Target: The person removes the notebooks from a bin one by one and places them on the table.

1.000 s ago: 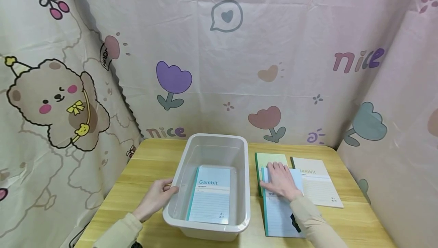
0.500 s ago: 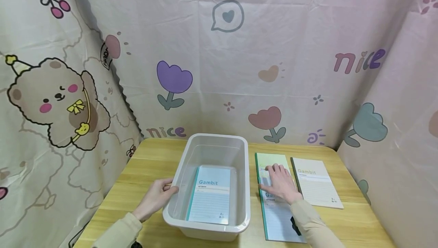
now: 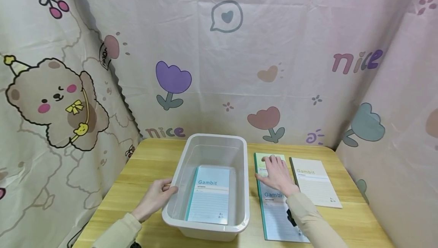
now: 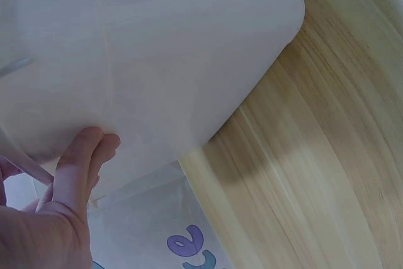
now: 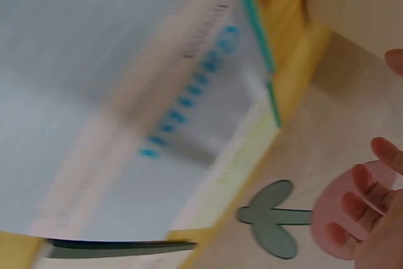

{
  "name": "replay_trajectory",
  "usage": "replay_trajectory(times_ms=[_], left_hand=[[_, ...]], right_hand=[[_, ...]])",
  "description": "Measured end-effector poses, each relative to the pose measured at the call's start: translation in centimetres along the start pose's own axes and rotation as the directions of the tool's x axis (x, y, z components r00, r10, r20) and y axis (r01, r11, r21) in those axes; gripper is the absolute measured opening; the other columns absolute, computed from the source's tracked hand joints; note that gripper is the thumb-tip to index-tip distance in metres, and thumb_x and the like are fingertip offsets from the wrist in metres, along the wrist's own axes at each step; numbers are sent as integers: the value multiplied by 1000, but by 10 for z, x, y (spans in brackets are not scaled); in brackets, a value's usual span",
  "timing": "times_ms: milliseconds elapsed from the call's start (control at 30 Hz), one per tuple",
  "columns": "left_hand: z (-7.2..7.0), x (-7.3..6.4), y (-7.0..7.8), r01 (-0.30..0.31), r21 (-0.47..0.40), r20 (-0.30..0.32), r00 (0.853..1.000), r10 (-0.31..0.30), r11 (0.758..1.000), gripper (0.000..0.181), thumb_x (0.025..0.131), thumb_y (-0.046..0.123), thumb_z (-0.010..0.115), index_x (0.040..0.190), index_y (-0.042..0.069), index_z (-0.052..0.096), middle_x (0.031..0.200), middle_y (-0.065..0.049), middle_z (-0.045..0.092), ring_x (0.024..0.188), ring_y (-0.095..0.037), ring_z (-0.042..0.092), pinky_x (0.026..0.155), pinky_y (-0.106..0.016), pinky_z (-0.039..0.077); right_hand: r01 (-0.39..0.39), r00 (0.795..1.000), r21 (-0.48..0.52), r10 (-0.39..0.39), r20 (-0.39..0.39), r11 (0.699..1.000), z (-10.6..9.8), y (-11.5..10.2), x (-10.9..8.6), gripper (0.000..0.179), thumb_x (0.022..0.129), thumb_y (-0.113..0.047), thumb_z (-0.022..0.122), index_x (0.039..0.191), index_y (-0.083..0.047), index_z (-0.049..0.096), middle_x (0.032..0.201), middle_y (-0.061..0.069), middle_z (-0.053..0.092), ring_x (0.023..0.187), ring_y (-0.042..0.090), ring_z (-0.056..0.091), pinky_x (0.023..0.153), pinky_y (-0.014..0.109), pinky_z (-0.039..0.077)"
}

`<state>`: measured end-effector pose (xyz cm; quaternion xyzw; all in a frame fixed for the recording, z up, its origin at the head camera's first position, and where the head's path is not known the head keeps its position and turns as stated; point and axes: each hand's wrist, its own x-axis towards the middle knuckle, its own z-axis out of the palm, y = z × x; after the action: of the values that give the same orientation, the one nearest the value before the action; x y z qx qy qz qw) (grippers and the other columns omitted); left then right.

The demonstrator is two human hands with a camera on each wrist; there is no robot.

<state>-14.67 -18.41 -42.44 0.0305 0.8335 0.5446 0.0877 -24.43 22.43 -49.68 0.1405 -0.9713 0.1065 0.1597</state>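
My left hand [image 3: 158, 198] grips the left rim of a pale grey plastic bin [image 3: 213, 137], thumb on the rim and fingers against the outer wall. A blue Gambit notebook [image 3: 209, 202] lies flat inside the bin. Right of the bin, another blue notebook [image 3: 280, 221] overlaps the near part of a green notebook [image 3: 258, 158]. My right hand [image 3: 277, 174] is over these two with fingers spread and slightly bent, holding nothing. In the right wrist view the right hand [image 5: 384, 225] is apart from the blue notebook [image 5: 113, 61].
A white Gambit notebook [image 3: 316, 183] with a dark spine lies to the right of the blue and green ones. The wooden table [image 3: 154, 160] is backed by a printed cloth [image 3: 219, 69], which also hangs at both sides.
The blue notebook on the table has slid left and nearer, showing the white notebook fully. My right hand has let go of it and shifted up and left. The left hand keeps its grip.
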Motion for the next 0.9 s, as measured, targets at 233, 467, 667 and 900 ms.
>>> replay_trajectory(times_ms=[233, 467, 667, 900], left_hand=[[1, 0, 0, 12, 14, -22, 1000, -11, 1000, 45, 97, 8, 57, 136, -14, 53, 118, -34, 68, 97, -40, 74, 70, -41, 66], [2, 0, 1, 22, 23, -37, 999, -21, 999, 44, 97, 7, 57, 136, -14, 53, 117, -34, 69, 97, -40, 74, 72, -42, 66], [3, 1, 1, 38, 32, -64, 997, -35, 999, 43, 97, 6, 58, 135, -13, 55, 116, -32, 70, 97, -39, 74, 72, -42, 66], [3, 1, -2, 28, 32, -52, 998, -26, 999, 43, 97, 7, 58, 134, -14, 55, 117, -33, 69, 98, -40, 74, 73, -43, 66]], right_hand=[[20, 997, 62, -16, -69, 998, -30, -17, 30, 59, 84, -47, 70, 124, -4, 60, 114, 18, 59, 107, 38, 52, 88, 50, 45], [60, 992, 36, -56, -114, 998, -65, -36, 60, 59, 86, -49, 67, 124, -5, 59, 114, 18, 58, 105, 38, 50, 87, 49, 43], [92, 994, 27, -90, -66, 995, -90, -68, 82, 64, 89, -53, 65, 128, -4, 56, 115, 18, 56, 108, 38, 50, 90, 49, 43], [172, 984, -12, -171, 43, 985, -103, -114, 95, 66, 89, -57, 64, 129, -5, 56, 118, 14, 58, 109, 32, 51, 89, 43, 45]])
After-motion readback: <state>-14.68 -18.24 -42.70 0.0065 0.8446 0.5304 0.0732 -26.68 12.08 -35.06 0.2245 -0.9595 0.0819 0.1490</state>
